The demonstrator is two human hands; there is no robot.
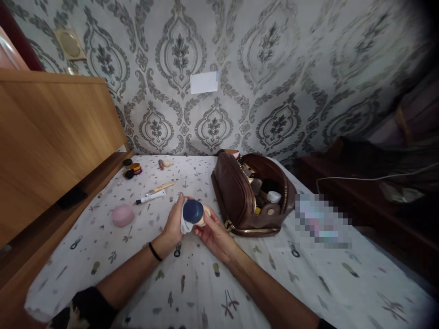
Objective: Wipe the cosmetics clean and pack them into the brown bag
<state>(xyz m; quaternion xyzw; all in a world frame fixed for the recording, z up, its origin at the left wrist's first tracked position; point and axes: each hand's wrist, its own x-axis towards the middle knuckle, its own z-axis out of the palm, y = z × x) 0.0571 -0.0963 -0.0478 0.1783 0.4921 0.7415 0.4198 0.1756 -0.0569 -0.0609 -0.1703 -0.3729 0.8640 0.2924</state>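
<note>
In front of me, both hands meet around a small round jar with a dark blue lid (193, 211) and a cream-coloured side. My left hand (174, 221) is closed on a white cloth (186, 226) bunched against the jar's left side. My right hand (217, 235) grips the jar from the right, thumb on its cream part. Just right of my hands stands a brown cosmetic bag (236, 189), unzipped. Inside it lie several small containers, among them a white-capped jar (273, 197).
Left on the patterned sheet (192, 283) lie a pink rounded object (122, 215), a white tube with a black cap (151, 197), a beige slim stick (160, 188) and several small pots (136, 168). A wooden cabinet (58, 146) borders the left; a wallpapered wall (219, 123) stands behind.
</note>
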